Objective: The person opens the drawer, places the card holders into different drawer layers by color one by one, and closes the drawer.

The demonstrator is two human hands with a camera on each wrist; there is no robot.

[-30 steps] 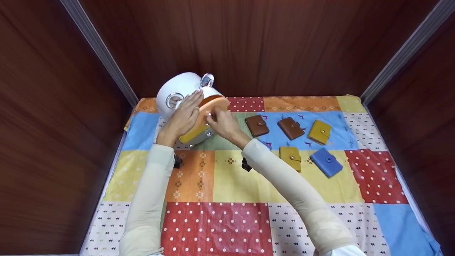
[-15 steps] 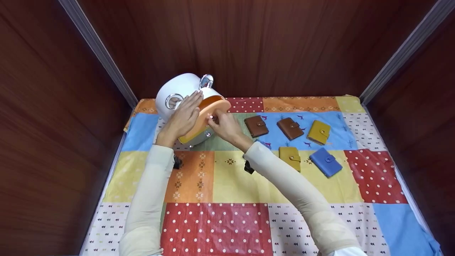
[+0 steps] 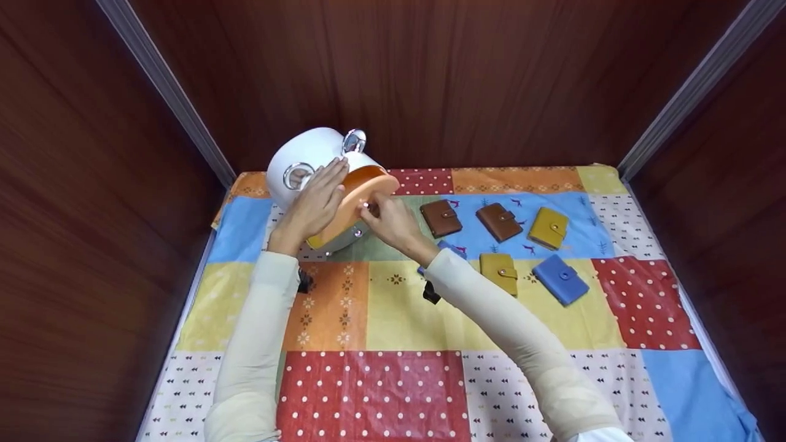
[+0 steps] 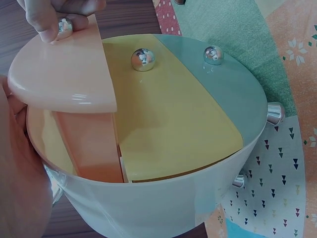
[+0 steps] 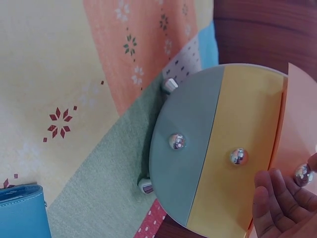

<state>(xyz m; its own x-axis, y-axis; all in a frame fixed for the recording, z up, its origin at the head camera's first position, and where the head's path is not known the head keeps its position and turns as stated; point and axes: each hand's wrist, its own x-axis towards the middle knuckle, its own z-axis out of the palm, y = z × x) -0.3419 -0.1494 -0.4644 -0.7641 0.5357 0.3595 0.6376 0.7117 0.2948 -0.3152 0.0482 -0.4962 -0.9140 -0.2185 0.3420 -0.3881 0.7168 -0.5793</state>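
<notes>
A white rounded drawer box with chrome ear-like rings stands at the table's back left. Its front has three drawers: an orange one at the top, a yellow one in the middle and a grey-green one at the bottom, each with a chrome ball knob. The orange drawer sticks out, partly pulled from the box. My right hand pinches its knob between thumb and finger. My left hand rests on the white shell with straight fingers, beside the orange drawer. What lies inside that drawer is hidden.
Right of the box lie small snap wallets: two brown, two mustard and a blue one. Another blue wallet is partly behind my right forearm. A patchwork cloth covers the table; wood panels enclose it.
The orange drawer has come slightly farther out with my right hand on its knob, covering more of the yellow drawer from above. My left hand stays on the shell.
</notes>
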